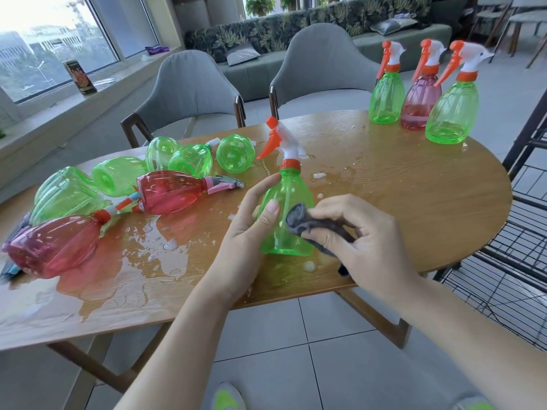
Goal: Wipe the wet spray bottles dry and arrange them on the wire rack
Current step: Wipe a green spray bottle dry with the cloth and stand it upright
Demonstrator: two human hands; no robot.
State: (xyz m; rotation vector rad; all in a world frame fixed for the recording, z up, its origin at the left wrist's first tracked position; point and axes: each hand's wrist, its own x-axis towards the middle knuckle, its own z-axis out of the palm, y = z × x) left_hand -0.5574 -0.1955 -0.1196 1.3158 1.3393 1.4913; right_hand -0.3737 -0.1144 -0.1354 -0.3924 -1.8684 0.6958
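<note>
Between your hands, the green bottle point(285, 214) is glossy translucent plastic; your right hand's cloth point(313, 227) looks matt grey; beneath, wet wood-grain table point(414, 187).

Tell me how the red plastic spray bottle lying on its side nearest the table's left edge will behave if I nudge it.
The red translucent plastic spray bottle will probably roll, since it lies on its rounded side. It looks empty, so it is likely light and moves easily. Droplets on it and the puddle on the wooden table suggest it will slide and feel slippery.
</note>
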